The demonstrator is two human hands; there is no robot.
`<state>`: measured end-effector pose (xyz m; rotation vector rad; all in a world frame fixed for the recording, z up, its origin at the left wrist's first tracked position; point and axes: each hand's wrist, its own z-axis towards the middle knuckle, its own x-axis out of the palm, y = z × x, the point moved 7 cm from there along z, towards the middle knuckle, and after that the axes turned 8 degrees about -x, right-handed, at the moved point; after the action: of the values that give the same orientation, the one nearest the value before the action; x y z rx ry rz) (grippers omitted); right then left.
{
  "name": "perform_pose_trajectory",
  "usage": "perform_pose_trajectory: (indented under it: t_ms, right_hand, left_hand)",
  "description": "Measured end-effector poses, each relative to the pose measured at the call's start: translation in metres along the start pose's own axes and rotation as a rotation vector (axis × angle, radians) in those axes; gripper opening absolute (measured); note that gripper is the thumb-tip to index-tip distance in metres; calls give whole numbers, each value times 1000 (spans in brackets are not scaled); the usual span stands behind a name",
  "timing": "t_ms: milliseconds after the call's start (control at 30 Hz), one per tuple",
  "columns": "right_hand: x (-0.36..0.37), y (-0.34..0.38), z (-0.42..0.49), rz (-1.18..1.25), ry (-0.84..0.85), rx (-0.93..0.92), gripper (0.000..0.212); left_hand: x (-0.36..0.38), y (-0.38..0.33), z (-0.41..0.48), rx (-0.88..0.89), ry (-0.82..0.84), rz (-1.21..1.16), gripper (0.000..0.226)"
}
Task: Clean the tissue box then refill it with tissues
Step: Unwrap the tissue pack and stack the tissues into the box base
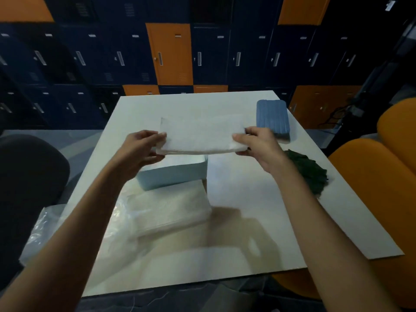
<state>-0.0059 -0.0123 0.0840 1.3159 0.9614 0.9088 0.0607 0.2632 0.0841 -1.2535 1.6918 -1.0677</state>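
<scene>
Back wall: covered by lockers (101,57), mostly dark blue; one tall orange door (168,54) is set near the middle, with other orange panels scattered.
Floor (51,140): grey, seen left of the table.
Table (247,199): a white square top, placed before the lockers.
Seating: orange padded chairs (371,176) at right; a dark rounded seat (29,176) at left.
Right edge: a black stand (382,75), blurred.
Light: dim; soft shadows are cast on the tabletop.

Dim room, soft overall blur, wide-angle bowing at edges; white table (236,199) is brightest, with glare on plastic wrap (126,212) and smeared arm shadow near front.
</scene>
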Motion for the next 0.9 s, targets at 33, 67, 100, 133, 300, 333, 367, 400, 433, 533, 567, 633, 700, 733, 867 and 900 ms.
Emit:
perform_pose_trajectory:
  t_ms: [33,67,100,133,300,333,367,400,433,533,567,633,700,733,867,900]
  right_hand:
    - [14,2,7,-10,13,16,19]
    - [28,2,14,-32,21,30,18]
    - [41,1,21,-93,25,39,20]
    - [51,-2,27,-198,29,44,24]
    - [84,-14,41,-735,72,10,16]
    - [89,-16,42,-798,78,3,18]
    - [91,-18,42,-857,81,-2,23]
    - [95,-18,42,-912,91,-20,26]
    - [99,-18,42,-969,101,-42,26]
    - [109,-17,43,-1123,134,-97,25]
    - [111,-17,43,-1161,146,-104,26]
    - [114,-18,43,-1216,166,-109,27]
    - [114,-18,43,-1279,174,-104,31]
    - [113,-15,43,-1314,165,-119,35]
    - [129,3,43,-1294,195,-410,33]
    - [136,4,41,-1282,263,-451,33]
  left_hand:
    - [-15,-1,4,-15,-31,33,17]
    - [-29,-1,9,-27,-68,77,18]
    - [-40,2,14,-37,-105,133,21]
    - [-49,5,18,-49,-144,195,23]
    - [-66,21,29,-19,-346,544,15]
    - [-66,21,29,-2,-358,622,15]
    - [-64,21,30,10,-367,701,16]
    - [-62,20,30,18,-378,784,17]
    - [-60,19,30,25,-392,863,18]
    - [-55,17,32,59,-428,1016,20]
    - [-53,18,32,66,-434,1057,20]
    - [-51,20,33,76,-446,1138,22]
    - [-52,21,32,70,-459,1164,32]
    - [-54,21,32,72,-461,1152,41]
    - [-58,15,39,150,-394,1186,59]
    - [-58,15,41,131,-370,1220,56]
